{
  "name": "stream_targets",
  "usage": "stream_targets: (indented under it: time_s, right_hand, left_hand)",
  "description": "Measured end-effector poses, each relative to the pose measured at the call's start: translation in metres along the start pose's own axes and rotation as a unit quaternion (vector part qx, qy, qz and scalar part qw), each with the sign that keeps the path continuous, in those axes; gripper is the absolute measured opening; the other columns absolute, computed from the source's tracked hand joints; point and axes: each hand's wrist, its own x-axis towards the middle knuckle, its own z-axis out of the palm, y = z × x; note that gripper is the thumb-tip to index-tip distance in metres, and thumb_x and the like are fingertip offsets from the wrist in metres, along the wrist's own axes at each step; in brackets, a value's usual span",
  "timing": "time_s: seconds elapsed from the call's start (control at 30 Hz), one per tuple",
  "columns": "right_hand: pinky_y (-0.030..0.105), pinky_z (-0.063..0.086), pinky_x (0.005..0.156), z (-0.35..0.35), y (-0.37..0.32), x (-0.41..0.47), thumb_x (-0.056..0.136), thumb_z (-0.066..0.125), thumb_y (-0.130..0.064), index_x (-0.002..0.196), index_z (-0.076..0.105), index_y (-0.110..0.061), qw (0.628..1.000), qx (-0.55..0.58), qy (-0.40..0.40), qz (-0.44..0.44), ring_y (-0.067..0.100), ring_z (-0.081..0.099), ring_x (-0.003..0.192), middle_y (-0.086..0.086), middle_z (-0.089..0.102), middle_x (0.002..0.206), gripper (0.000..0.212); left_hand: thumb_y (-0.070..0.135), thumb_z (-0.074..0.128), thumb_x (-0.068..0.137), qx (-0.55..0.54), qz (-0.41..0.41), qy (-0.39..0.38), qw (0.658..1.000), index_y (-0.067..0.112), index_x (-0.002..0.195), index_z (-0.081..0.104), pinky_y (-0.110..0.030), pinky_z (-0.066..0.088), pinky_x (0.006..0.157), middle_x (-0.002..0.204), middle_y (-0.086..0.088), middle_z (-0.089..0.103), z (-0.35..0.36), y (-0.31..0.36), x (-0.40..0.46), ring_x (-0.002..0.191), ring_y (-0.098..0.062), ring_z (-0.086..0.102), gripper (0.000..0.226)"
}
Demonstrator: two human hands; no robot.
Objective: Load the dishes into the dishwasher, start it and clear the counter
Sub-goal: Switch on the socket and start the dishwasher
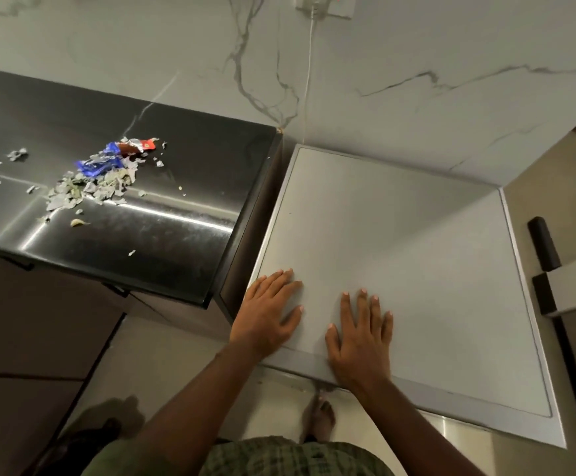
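— Where is the flat white rectangular dishwasher top (417, 255)?
— Right of the glossy black counter (163, 214), long axis running toward the marble wall.
— The hands?
— Left hand (269, 314) and right hand (360, 334) rest flat on its near edge (fingers spread, gripping nothing).

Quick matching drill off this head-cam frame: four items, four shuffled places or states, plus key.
Column 1
1. left hand
2. blue wrapper
3. white cable
4. bare foot

Column 2
A. runs down the marble wall from a socket
B. lies among scraps on the dark counter
C. flat on the appliance's grey top, beside the right hand
D. on the floor below the grey top's front edge

Pairs: 1-C, 2-B, 3-A, 4-D
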Motion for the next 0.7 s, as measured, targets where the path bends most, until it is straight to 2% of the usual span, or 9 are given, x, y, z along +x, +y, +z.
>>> stream_targets:
  time_s: [0.13, 0.27, 0.33, 0.4, 0.47, 0.53, 0.63, 0.7]
  right_hand:
    - [0.058, 0.005, 0.127, -0.004, -0.028, 0.012, 0.098, 0.015, -0.054, 0.166, 0.011, -0.020, 0.998, 0.022, 0.004, 0.056, 0.041, -0.003, 0.158, 0.020, 0.001, 0.172, 0.077]
    - [0.053, 0.000, 0.128, -0.008, -0.084, 0.007, 0.094, 0.007, -0.056, 0.167, 0.005, -0.021, 0.995, 0.048, -0.021, 0.086, 0.040, -0.007, 0.158, 0.018, -0.005, 0.172, 0.080]
    - [0.049, 0.000, 0.129, -0.012, -0.105, 0.010, 0.102, 0.020, -0.053, 0.167, 0.006, -0.021, 0.995, 0.056, -0.031, 0.076, 0.036, -0.007, 0.159, 0.016, -0.005, 0.173, 0.074]
    - [0.044, 0.003, 0.130, -0.016, -0.126, 0.015, 0.105, 0.036, -0.049, 0.166, 0.011, -0.022, 0.994, 0.082, -0.032, 0.069, 0.032, -0.003, 0.160, 0.014, -0.003, 0.173, 0.072]
    - [0.042, 0.006, 0.130, -0.017, -0.150, 0.018, 0.104, 0.042, -0.047, 0.166, 0.016, -0.023, 0.993, 0.103, -0.029, 0.055, 0.030, 0.001, 0.160, 0.013, -0.001, 0.173, 0.072]
    - [0.041, 0.008, 0.130, -0.015, -0.180, 0.021, 0.101, 0.044, -0.047, 0.165, 0.021, -0.022, 0.993, 0.110, -0.023, 0.036, 0.030, 0.005, 0.160, 0.014, 0.004, 0.173, 0.072]
    - [0.042, 0.015, 0.129, -0.014, -0.226, 0.025, 0.098, 0.049, -0.048, 0.163, 0.027, -0.020, 0.994, 0.111, -0.007, -0.006, 0.031, 0.012, 0.159, 0.015, 0.012, 0.172, 0.074]
    - [0.043, 0.016, 0.129, -0.015, -0.254, 0.032, 0.101, 0.052, -0.047, 0.165, 0.024, -0.021, 0.993, 0.109, -0.011, -0.040, 0.028, 0.009, 0.160, 0.010, 0.008, 0.173, 0.074]
  left_hand:
    - [0.051, 0.042, 0.104, -0.010, 0.009, -0.031, 0.999, 0.029, 0.157, 0.041, -0.041, 0.015, 0.130, 0.169, 0.006, 0.029, 0.004, -0.001, 0.003, 0.159, -0.010, 0.018, 0.058]
    - [0.042, 0.051, 0.100, -0.055, 0.079, -0.061, 0.993, 0.022, 0.152, 0.048, -0.046, 0.028, 0.125, 0.164, 0.001, 0.040, -0.019, -0.036, -0.004, 0.155, -0.016, 0.029, 0.056]
    - [0.043, 0.052, 0.100, -0.041, 0.082, -0.039, 0.995, 0.023, 0.154, 0.046, -0.048, 0.022, 0.129, 0.166, 0.000, 0.037, -0.039, -0.065, -0.004, 0.157, -0.017, 0.024, 0.058]
    - [0.047, 0.052, 0.101, -0.021, 0.049, -0.011, 0.999, 0.023, 0.157, 0.041, -0.047, 0.010, 0.131, 0.170, -0.002, 0.028, -0.061, -0.104, -0.003, 0.160, -0.019, 0.014, 0.062]
    - [0.057, 0.045, 0.101, 0.025, -0.007, 0.010, 1.000, 0.020, 0.159, 0.036, -0.048, 0.009, 0.130, 0.171, -0.007, 0.023, -0.082, -0.148, -0.001, 0.161, -0.024, 0.010, 0.070]
    - [0.072, 0.029, 0.099, 0.081, -0.052, -0.006, 0.995, 0.020, 0.164, 0.026, -0.047, 0.005, 0.130, 0.173, -0.009, 0.015, -0.102, -0.190, -0.007, 0.162, -0.026, 0.003, 0.083]
    - [0.077, 0.005, 0.096, 0.095, -0.027, -0.064, 0.993, 0.027, 0.167, 0.009, -0.038, -0.006, 0.129, 0.175, 0.000, -0.002, -0.122, -0.229, -0.022, 0.160, -0.016, -0.012, 0.087]
    - [0.076, 0.005, 0.095, 0.081, -0.008, -0.079, 0.994, 0.027, 0.167, 0.009, -0.034, -0.008, 0.128, 0.174, 0.002, -0.002, -0.131, -0.236, -0.024, 0.159, -0.014, -0.012, 0.087]
